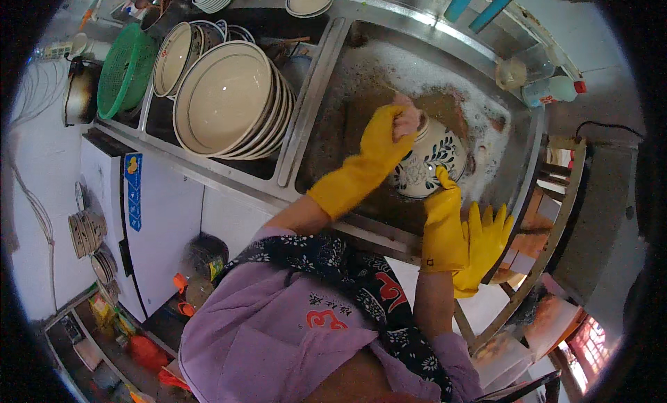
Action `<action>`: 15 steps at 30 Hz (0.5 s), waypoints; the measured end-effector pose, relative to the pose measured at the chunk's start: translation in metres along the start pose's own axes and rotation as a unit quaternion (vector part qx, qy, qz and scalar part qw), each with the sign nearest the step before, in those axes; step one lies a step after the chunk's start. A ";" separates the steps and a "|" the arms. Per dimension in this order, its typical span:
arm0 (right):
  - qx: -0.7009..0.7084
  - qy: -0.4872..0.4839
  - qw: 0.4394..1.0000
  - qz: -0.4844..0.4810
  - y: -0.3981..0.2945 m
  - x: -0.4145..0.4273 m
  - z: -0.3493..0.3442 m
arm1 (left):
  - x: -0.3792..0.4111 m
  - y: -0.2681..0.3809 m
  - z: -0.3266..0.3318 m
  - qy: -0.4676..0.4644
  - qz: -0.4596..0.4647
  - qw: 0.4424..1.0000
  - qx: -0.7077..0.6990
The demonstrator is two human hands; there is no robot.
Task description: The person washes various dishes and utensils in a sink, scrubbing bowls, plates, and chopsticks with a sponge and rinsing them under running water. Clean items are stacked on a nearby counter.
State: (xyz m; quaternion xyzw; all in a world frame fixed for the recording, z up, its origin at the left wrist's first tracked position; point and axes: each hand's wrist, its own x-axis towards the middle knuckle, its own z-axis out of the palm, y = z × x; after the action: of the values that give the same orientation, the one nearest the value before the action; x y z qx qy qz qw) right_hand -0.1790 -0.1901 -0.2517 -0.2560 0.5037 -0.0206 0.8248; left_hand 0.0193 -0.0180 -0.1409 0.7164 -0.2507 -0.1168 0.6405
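Note:
My left hand (388, 134), in a yellow rubber glove, is over the sink basin (333, 116), closed on a blurred, pinkish cloth-like wad (406, 119). It presses against the foot of a cream ceramic bowl (424, 163) painted with dark blue-green leaves. The bowl is tipped so that its patterned outside faces up. My right hand (443, 215), also gloved in yellow, grips the bowl's near side, thumb on the outer wall. Its other fingers are hidden. Foamy, brownish water (437, 69) lies around the bowl. A spare yellow glove (484, 241) drapes over the sink's near right edge.
Stacked large bowls (224, 101) and smaller bowls (174, 59) fill the left basin, beside a green plastic colander (125, 72). Small plates (309, 0) rest on the back ledge. A plastic bottle (552, 90) stands right of the sink. A white cabinet (161, 215) is below left.

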 end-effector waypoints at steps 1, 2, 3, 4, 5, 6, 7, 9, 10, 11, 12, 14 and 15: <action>-0.003 0.005 1.000 0.000 -0.002 0.002 0.000 | 0.005 0.004 -0.005 -0.023 0.047 0.995 0.085; -0.005 0.007 1.000 -0.001 -0.001 0.003 0.001 | 0.010 0.008 -0.012 -0.038 0.096 0.980 0.168; -0.014 0.004 1.000 -0.001 -0.003 0.003 0.006 | 0.010 -0.022 -0.007 -0.046 0.168 0.953 0.247; -0.025 -0.002 1.000 -0.001 -0.005 0.000 0.014 | 0.012 -0.077 0.001 -0.050 0.234 0.914 0.326; -0.023 0.004 1.000 -0.005 -0.005 -0.001 0.010 | 0.013 -0.085 0.006 -0.098 0.214 0.923 0.306; -0.022 0.008 1.000 -0.006 -0.003 -0.003 0.008 | 0.013 -0.090 0.008 -0.143 0.192 0.928 0.287; -0.013 0.015 1.000 -0.008 0.001 -0.003 -0.001 | 0.024 -0.054 0.006 -0.231 0.086 0.955 0.165; -0.008 0.016 1.000 -0.015 0.003 -0.005 -0.002 | 0.040 0.003 -0.011 -0.300 -0.091 0.949 0.023; -0.007 0.015 1.000 -0.017 0.001 -0.005 0.000 | 0.044 0.008 -0.016 -0.302 -0.112 0.946 0.017; -0.006 0.016 1.000 -0.018 0.002 -0.006 0.002 | 0.048 0.012 -0.021 -0.293 -0.113 0.949 0.030; -0.007 0.016 1.000 -0.025 0.001 -0.010 0.001 | 0.055 0.017 -0.022 -0.282 -0.106 0.953 0.045; -0.005 0.018 1.000 -0.022 0.004 -0.009 0.000 | 0.077 0.018 -0.017 -0.251 -0.092 0.960 0.083; -0.005 0.016 1.000 -0.026 0.005 -0.011 0.000 | 0.092 0.019 -0.014 -0.231 -0.085 0.964 0.104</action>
State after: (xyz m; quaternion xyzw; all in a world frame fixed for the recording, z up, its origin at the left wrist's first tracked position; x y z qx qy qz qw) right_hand -0.1856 -0.1822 -0.2446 -0.2727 0.5100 -0.0431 0.8147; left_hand 0.1001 -0.0536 -0.1059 0.7514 -0.3406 -0.3068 0.4746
